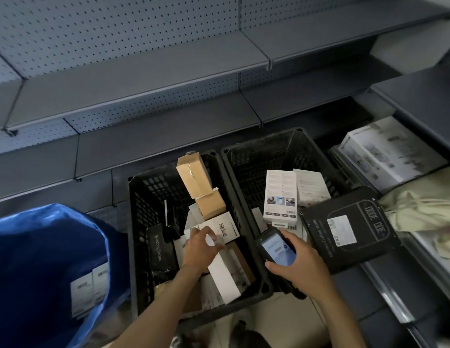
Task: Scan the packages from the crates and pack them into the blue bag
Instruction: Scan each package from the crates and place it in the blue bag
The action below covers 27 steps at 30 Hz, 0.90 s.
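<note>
Left hand [198, 249]: reaches into the left crate, fingers curled round the upper end of a long white package [225, 277]; it is grasping it.
Right hand [303, 268]: clasped round a handheld scanner [276, 247] with its lit screen facing up, held over the adjoining rims of the two crates.
Long white package: tilted, lying on other boxes in the near half of the left crate.
Left crate [133, 222]: black with slatted walls. It holds a barcode-labelled white box [224, 227], a black box [160, 247] printed "Wisdom Series", and brown cardboard boxes [193, 177], the upper one leaning towards the far wall.
Right crate [244, 156]: black, touching the left crate's right side, with white boxes [280, 194] upright inside.
Coffee scale box [344, 234]: black, tilted, at the right crate's near right corner.
Blue bag [43, 247]: open, just left of the left crate, with white labelled packages [88, 290] inside against its right wall.
Shelving [143, 79]: grey with perforated back panels, behind the crates.
Cream cloth [425, 204]: crumpled, at the right edge.
</note>
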{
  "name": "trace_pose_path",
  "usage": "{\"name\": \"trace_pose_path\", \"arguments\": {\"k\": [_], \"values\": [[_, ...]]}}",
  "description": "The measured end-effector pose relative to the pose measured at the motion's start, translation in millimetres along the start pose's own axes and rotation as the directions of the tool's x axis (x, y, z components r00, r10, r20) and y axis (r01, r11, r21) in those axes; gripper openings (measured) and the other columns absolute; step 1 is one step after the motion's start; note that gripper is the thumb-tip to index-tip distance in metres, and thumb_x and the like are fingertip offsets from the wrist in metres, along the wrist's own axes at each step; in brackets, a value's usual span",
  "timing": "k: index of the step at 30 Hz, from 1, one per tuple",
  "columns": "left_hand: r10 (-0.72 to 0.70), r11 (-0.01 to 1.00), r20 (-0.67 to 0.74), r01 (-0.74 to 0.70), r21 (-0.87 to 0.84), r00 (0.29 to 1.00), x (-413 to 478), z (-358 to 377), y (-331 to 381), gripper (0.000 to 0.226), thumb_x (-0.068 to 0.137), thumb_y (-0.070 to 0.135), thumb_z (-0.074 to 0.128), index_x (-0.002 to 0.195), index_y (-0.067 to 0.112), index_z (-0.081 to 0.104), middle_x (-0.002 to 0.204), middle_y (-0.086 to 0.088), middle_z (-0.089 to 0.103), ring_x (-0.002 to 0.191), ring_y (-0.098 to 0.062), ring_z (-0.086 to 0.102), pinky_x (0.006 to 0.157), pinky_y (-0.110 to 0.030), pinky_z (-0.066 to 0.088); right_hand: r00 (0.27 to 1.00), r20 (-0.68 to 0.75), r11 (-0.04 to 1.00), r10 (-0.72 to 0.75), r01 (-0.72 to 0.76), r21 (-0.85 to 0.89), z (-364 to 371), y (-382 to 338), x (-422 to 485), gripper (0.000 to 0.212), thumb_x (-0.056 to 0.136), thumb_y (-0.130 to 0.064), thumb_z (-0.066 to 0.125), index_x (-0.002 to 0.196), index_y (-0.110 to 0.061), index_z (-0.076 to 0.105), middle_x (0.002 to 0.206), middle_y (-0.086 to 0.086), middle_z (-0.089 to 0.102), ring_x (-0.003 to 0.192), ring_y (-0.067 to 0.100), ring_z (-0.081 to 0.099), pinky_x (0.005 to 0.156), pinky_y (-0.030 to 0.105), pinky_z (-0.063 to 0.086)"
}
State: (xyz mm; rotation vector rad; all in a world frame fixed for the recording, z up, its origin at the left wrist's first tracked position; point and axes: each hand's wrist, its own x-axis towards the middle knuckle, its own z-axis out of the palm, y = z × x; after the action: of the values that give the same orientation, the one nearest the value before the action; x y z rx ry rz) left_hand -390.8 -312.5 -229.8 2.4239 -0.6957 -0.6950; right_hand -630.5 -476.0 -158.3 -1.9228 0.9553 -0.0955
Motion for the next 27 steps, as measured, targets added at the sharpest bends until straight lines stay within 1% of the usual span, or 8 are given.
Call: {"name": "trace_pose_path", "arguments": {"k": [4,7,13,17,20,23,25,27], "values": [[0.026,0.994,-0.035,-0.030,-0.105,0.999,-8.0,-25.4,-18.4,0.023,0.083,0.017,0.082,0.094,0.021,0.062,0.109,0.001,0.048,0.098,-0.011,0.053,0.072,-0.007,0.039,0.998,0.045,0.999,-0.048,0.047,0.016,6.8,-12.5,14.0,0.081,0.069,-0.048,0.091,0.139,-0.044,0.050,0.120,-0.038,0.051,0.111,-0.006,0.056,0.095,0.028,0.052],[0.026,0.988,-0.081,-0.038,-0.147,0.996,-15.1,-41.8,-32.2,0.026,0.081,0.015,0.084,0.090,0.022,0.061,0.110,0.006,0.047,0.099,-0.003,0.051,0.076,0.002,0.038,0.993,0.099,0.998,-0.063,0.062,0.011,16.2,-27.8,25.7,0.081,0.071,-0.045,0.091,0.140,-0.044,0.047,0.118,-0.038,0.047,0.106,-0.007,0.052,0.096,0.030,0.050],[0.037,0.983,-0.108,-0.056,-0.176,0.993,-24.9,-61.2,-54.7,0.026,0.079,0.024,0.087,0.089,0.030,0.065,0.115,0.012,0.047,0.107,-0.002,0.051,0.079,0.000,0.041,0.971,0.212,0.994,-0.108,0.108,0.008,38.9,-51.5,46.2,0.091,0.068,-0.051,0.091,0.146,-0.040,0.046,0.127,-0.023,0.057,0.115,0.000,0.056,0.092,0.024,0.050],[0.041,0.987,-0.167,-0.066,-0.147,0.985,-29.6,-73.8,-67.7,0.025,0.078,0.028,0.088,0.089,0.031,0.066,0.114,0.018,0.045,0.109,0.000,0.051,0.081,-0.002,0.041,0.945,0.296,0.987,-0.139,0.157,-0.038,47.4,-64.7,53.1,0.092,0.072,-0.044,0.091,0.150,-0.035,0.044,0.126,-0.024,0.055,0.108,-0.005,0.056,0.085,0.012,0.047],[0.056,0.986,-0.228,-0.090,-0.143,0.972,-34.1,-85.5,-74.5,0.024,0.079,0.024,0.088,0.089,0.028,0.066,0.115,0.018,0.045,0.113,0.005,0.048,0.084,-0.001,0.040,0.912,0.383,0.975,-0.147,0.199,-0.099,52.9,-73.7,58.5,0.090,0.076,-0.042,0.089,0.151,-0.033,0.042,0.134,-0.020,0.054,0.116,0.002,0.055,0.092,0.017,0.049],[0.074,0.984,-0.293,-0.118,-0.133,0.953,-38.5,-98.6,-79.0,0.024,0.079,0.022,0.088,0.089,0.028,0.066,0.119,0.017,0.047,0.115,0.011,0.046,0.086,-0.002,0.039,0.878,0.458,0.958,-0.140,0.237,-0.160,59.0,-84.1,63.3,0.083,0.075,-0.050,0.085,0.147,-0.039,0.045,0.130,-0.026,0.053,0.118,0.004,0.056,0.091,0.018,0.049],[0.087,0.981,-0.333,-0.139,-0.135,0.939,-39.0,-106.6,-82.7,0.025,0.079,0.024,0.087,0.087,0.031,0.065,0.120,0.019,0.047,0.116,0.010,0.047,0.089,-0.008,0.043,0.858,0.496,0.953,-0.131,0.248,-0.176,63.0,-90.4,68.2,0.083,0.069,-0.057,0.083,0.144,-0.042,0.049,0.129,-0.027,0.060,0.113,0.001,0.061,0.093,0.026,0.055],[0.085,0.976,-0.352,-0.149,-0.160,0.932,-38.6,-113.6,-84.9,0.030,0.079,0.026,0.088,0.085,0.040,0.062,0.121,0.024,0.046,0.116,0.004,0.052,0.090,-0.019,0.053,0.845,0.518,0.951,-0.130,0.255,-0.177,65.9,-96.3,71.5,0.081,0.068,-0.055,0.083,0.142,-0.043,0.052,0.120,-0.031,0.062,0.105,-0.007,0.061,0.088,0.021,0.056]]}}
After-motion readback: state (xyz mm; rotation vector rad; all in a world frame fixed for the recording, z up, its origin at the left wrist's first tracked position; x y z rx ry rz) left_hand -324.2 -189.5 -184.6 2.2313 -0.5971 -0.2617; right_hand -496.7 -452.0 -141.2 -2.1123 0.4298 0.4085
